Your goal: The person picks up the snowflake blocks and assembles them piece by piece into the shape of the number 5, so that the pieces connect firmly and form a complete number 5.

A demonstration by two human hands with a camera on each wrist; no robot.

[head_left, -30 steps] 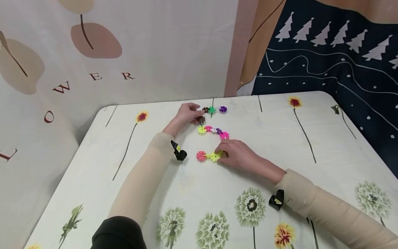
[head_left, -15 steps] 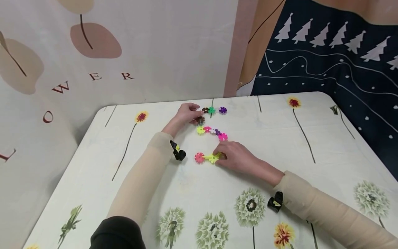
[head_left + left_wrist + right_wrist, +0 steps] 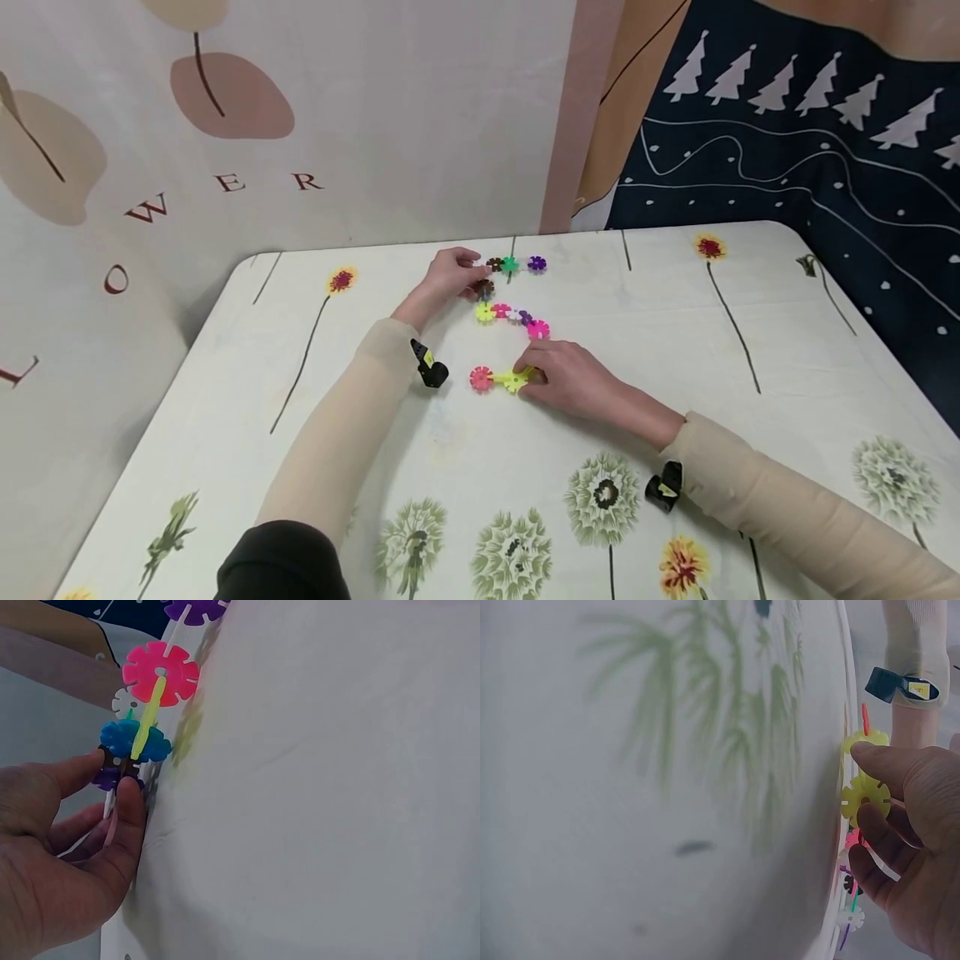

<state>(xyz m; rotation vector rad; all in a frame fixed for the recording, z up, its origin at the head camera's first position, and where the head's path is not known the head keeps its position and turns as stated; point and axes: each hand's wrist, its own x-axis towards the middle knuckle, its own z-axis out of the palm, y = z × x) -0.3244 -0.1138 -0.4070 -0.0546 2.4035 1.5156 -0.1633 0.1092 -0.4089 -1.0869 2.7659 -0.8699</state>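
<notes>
Notched plastic snowflake discs are linked into a winding chain on the table. Its far end has a purple disc [image 3: 537, 264] and a green disc [image 3: 510, 264]. At the far left bend, my left hand [image 3: 452, 273] pinches the chain beside a brown disc [image 3: 485, 289]; in the left wrist view, a blue disc [image 3: 116, 739] sits just past the fingertips. A yellow disc [image 3: 485, 312] and a hot pink disc [image 3: 538, 330] follow along the middle stretch. Nearer, my right hand [image 3: 573, 379] pinches yellow-green discs [image 3: 853, 801], with a coral disc [image 3: 482, 379] at the near end.
The white cloth [image 3: 450, 450] on the table bears printed flowers and dandelions. A pale curtain [image 3: 412, 125] stands behind its far edge, and a dark tree-patterned cloth [image 3: 787, 167] hangs at the right. Each wrist wears a small black camera [image 3: 430, 364].
Over the first half second, my right hand draws the near part of the chain slightly left and toward me. The left hand keeps its grip in the same place.
</notes>
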